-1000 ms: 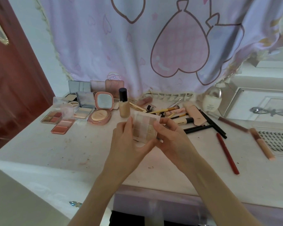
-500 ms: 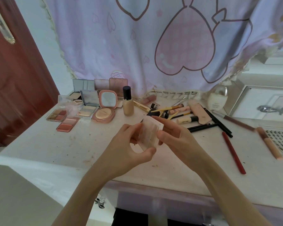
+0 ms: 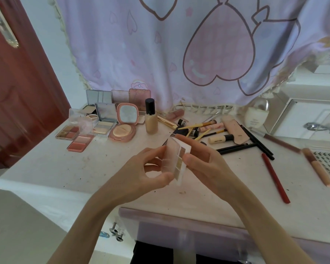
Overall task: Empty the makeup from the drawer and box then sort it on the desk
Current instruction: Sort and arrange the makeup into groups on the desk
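head view: a small clear-cased eyeshadow palette [image 3: 176,161] is held up on edge above the white desk [image 3: 46,168], pinched between both hands. its left side is gripped by the left hand [image 3: 141,174], thumb at the lower corner and fingers curled behind; its right edge is pinched by the right hand [image 3: 208,164], thumb low and forefinger laid along the top (tan and brown pans are visible through the case). at the back left, open compacts are grouped: a pink round-mirrored powder compact [image 3: 123,126], a blush palette [image 3: 80,143] and a four-pan eyeshadow quad [image 3: 67,132]. a foundation bottle [image 3: 151,117] stands upright just beside them. brushes and tubes [image 3: 208,130] are heaped further right, with a red pencil [image 3: 275,178] lying apart.
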Motion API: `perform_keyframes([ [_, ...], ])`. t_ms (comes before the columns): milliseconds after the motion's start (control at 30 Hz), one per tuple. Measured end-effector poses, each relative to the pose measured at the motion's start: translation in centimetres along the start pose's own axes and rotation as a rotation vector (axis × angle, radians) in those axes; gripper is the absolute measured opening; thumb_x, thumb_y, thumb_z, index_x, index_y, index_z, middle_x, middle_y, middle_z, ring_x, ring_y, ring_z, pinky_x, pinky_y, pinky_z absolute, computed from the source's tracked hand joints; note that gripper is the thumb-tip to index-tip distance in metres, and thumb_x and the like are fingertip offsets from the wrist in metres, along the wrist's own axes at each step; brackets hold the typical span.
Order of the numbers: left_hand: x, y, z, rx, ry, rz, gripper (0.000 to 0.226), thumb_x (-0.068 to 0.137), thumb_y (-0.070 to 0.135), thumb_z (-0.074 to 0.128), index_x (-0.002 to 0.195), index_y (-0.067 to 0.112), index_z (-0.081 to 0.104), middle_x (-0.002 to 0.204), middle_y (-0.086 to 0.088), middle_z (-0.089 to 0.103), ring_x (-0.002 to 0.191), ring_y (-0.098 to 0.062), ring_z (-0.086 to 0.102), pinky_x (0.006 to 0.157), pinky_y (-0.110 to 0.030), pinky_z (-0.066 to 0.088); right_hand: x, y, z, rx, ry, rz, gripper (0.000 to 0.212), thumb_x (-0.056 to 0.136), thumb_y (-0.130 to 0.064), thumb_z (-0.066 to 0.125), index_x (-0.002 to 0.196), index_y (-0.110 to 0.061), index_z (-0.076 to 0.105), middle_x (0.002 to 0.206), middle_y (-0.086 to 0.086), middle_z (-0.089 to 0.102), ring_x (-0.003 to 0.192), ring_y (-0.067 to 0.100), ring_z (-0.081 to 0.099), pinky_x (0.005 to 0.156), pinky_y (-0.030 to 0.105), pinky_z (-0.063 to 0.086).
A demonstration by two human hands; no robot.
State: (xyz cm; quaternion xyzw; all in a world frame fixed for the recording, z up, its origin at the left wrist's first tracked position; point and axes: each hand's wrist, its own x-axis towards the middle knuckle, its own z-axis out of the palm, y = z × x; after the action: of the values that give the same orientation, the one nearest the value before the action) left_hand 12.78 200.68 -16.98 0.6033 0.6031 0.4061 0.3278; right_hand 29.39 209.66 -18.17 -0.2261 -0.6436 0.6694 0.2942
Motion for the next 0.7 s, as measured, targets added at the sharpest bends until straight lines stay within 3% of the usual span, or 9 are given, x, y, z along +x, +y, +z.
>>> perform_keyframes([
  [67,-0.1,0.1,-0.6,-0.020,0.015,-0.006,0.049,0.078,0.034,0.068,0.121,0.041,0.045,0.110,0.019,0.059,0.098,0.007,0.057,0.072,-0.007,0.046,0.2,0.0,0.1,0.084,-0.015,0.006,0.086,0.060,-0.049,0.079,0.133,-0.018,0.048,0.119,0.008,0.064,0.112,0.020,0.060,0.093,0.034,0.049],
  [167,-0.4,-0.3,-2.4,-0.069,0.060,-0.036,0.033,0.083,0.026,0.062,0.108,0.045,0.054,0.101,0.023,0.067,0.098,0.006,0.060,0.073,-0.009,0.048,0.5,-0.2,0.8,0.204,-0.017,0.016,0.058,0.073,-0.023,0.067,0.128,-0.015,0.052,0.111,0.005,0.068,0.106,0.021,0.063,0.085,0.028,0.052],
  [300,-0.9,-1.0,-5.4,-0.043,0.099,-0.056,0.028,0.087,0.023,0.057,0.112,0.034,0.063,0.106,0.023,0.067,0.104,0.005,0.059,0.087,-0.009,0.045,1.8,0.9,3.3,0.265,0.030,0.040,0.039,0.081,-0.002,0.060,0.115,-0.022,0.058,0.104,0.002,0.071,0.099,0.018,0.067,0.082,0.027,0.055],
  [367,-1.3,-1.4,-7.4,-0.004,0.062,-0.057,0.029,0.089,0.035,0.055,0.116,0.029,0.064,0.112,0.015,0.067,0.107,0.001,0.059,0.092,-0.013,0.044,2.7,1.9,5.1,0.269,0.065,0.058,0.043,0.085,0.003,0.059,0.123,-0.015,0.055,0.113,0.006,0.068,0.100,0.018,0.066,0.084,0.029,0.055],
  [433,-1.5,-2.2,-9.4,0.088,0.057,-0.062,0.045,0.083,0.055,0.054,0.108,0.021,0.069,0.105,0.007,0.070,0.102,-0.003,0.061,0.093,-0.018,0.046,3.5,2.8,6.9,0.231,0.096,0.056,0.044,0.084,0.003,0.061,0.125,-0.012,0.055,0.111,0.003,0.068,0.097,0.015,0.067,0.083,0.028,0.055],
  [500,-1.2,-3.4,-11.0,0.119,0.101,-0.108,0.035,0.086,0.041,0.052,0.098,0.013,0.069,0.087,0.011,0.072,0.093,0.003,0.062,0.090,-0.017,0.048,4.3,3.6,8.8,0.177,0.108,0.054,0.034,0.083,0.005,0.062,0.104,-0.022,0.064,0.093,-0.011,0.071,0.085,0.005,0.068,0.077,0.021,0.055],
  [567,-0.7,-4.3,-12.4,0.183,0.157,-0.134,0.022,0.090,0.012,0.047,0.106,0.010,0.063,0.075,0.014,0.070,0.085,0.016,0.059,0.083,-0.009,0.048,5.2,4.0,10.5,0.113,0.108,0.051,0.035,0.082,0.006,0.062,0.091,-0.028,0.063,0.084,-0.017,0.070,0.078,-0.001,0.067,0.074,0.018,0.054],
  [667,0.1,-5.3,-14.3,0.363,0.190,-0.118,0.024,0.092,0.004,0.046,0.108,-0.002,0.064,0.083,-0.010,0.067,0.076,-0.010,0.061,0.080,-0.027,0.052,6.9,4.6,12.2,-0.108,0.129,0.017,0.030,0.082,0.000,0.063,0.102,-0.021,0.067,0.100,-0.002,0.071,0.089,0.008,0.066,0.082,0.023,0.054],
  [700,0.4,-5.5,-14.8,0.412,0.198,-0.115,0.023,0.092,0.004,0.048,0.106,-0.002,0.065,0.085,-0.013,0.067,0.078,-0.019,0.058,0.080,-0.024,0.051,7.5,4.7,12.7,-0.210,0.146,0.011,0.029,0.082,-0.003,0.063,0.105,-0.019,0.067,0.103,0.000,0.071,0.091,0.009,0.065,0.083,0.024,0.053],
])
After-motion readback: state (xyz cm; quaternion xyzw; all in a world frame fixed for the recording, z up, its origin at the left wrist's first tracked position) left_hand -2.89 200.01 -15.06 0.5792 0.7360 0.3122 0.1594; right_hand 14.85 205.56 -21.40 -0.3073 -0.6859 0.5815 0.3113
